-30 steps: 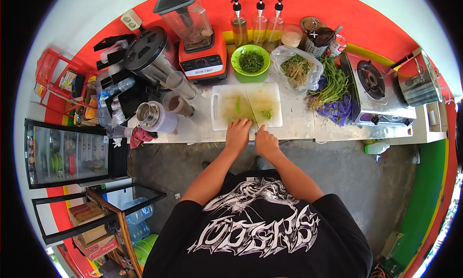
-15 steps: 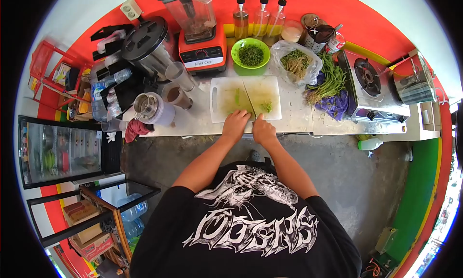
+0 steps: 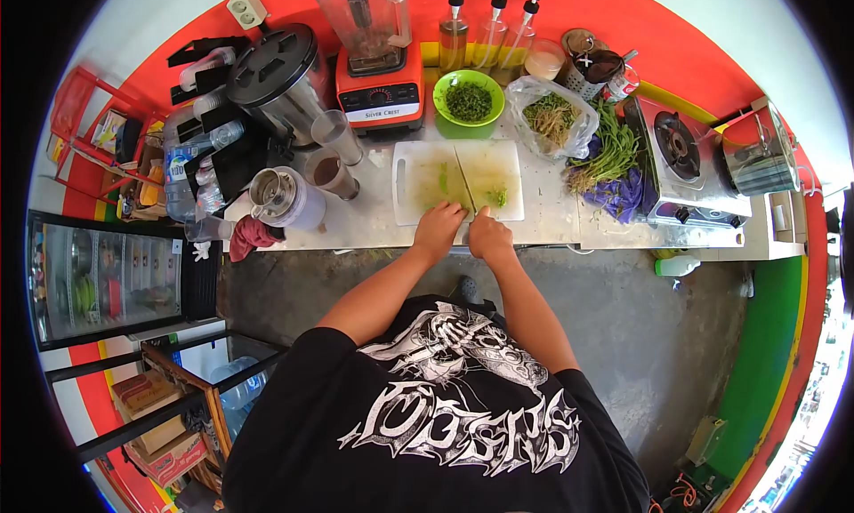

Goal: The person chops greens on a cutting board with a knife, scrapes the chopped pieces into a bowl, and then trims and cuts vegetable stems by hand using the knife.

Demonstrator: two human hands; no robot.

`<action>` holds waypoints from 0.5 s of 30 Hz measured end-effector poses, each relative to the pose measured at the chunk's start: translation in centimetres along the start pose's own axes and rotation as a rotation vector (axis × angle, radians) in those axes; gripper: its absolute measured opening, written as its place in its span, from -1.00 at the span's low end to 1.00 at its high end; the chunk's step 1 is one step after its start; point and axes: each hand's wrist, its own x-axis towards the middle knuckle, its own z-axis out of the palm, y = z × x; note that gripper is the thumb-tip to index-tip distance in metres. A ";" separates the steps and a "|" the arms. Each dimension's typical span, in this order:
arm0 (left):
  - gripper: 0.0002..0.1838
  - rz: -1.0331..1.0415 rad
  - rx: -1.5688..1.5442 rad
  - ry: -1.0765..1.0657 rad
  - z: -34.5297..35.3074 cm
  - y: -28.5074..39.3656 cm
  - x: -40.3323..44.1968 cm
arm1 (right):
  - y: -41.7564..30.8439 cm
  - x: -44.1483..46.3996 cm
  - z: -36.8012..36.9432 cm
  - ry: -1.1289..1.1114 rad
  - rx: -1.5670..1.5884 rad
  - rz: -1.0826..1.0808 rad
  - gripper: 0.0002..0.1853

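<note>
A white cutting board (image 3: 414,182) lies on the metal counter. My right hand (image 3: 490,235) is closed round the handle of a knife (image 3: 464,180), whose blade points away across the board. Just left of the knife, my left hand (image 3: 440,227) rests at the board's near edge with its fingers bent together; what they hold, if anything, is hidden. Chopped greens (image 3: 497,196) lie to the right of the blade, and a few green bits (image 3: 444,177) lie to its left. Behind the board stands a green bowl (image 3: 440,95) of chopped greens.
A red blender (image 3: 381,95), clear cups and a steel container (image 3: 274,191) stand at the left. Right of the bowl are a plastic bag (image 3: 576,140) of stems, leafy greens (image 3: 616,144) and a gas stove (image 3: 654,180). Pump bottles (image 3: 489,42) line the wall.
The view has shifted slightly. Both hands stay at the board's near edge, and the knife remains in my right hand. Its blade tilts a little differently.
</note>
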 end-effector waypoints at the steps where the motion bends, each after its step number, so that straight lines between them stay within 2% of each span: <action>1: -0.64 0.002 -0.018 -0.006 -0.1 -0.1 0.0 | -0.1 0.0 -0.3 -0.008 -0.031 -0.009 -0.61; 8: -0.64 0.004 -0.030 0.028 0.8 -0.6 -0.4 | -0.7 -0.7 1.5 0.026 0.021 0.017 -0.62; 12: -0.66 0.034 -0.058 0.009 0.2 -0.8 0.0 | -0.9 -0.4 -0.1 -0.011 0.041 0.013 -0.60; 15: -0.69 0.001 -0.158 -0.016 -0.5 -0.9 0.3 | -0.8 -0.8 0.6 -0.014 0.050 0.029 -0.59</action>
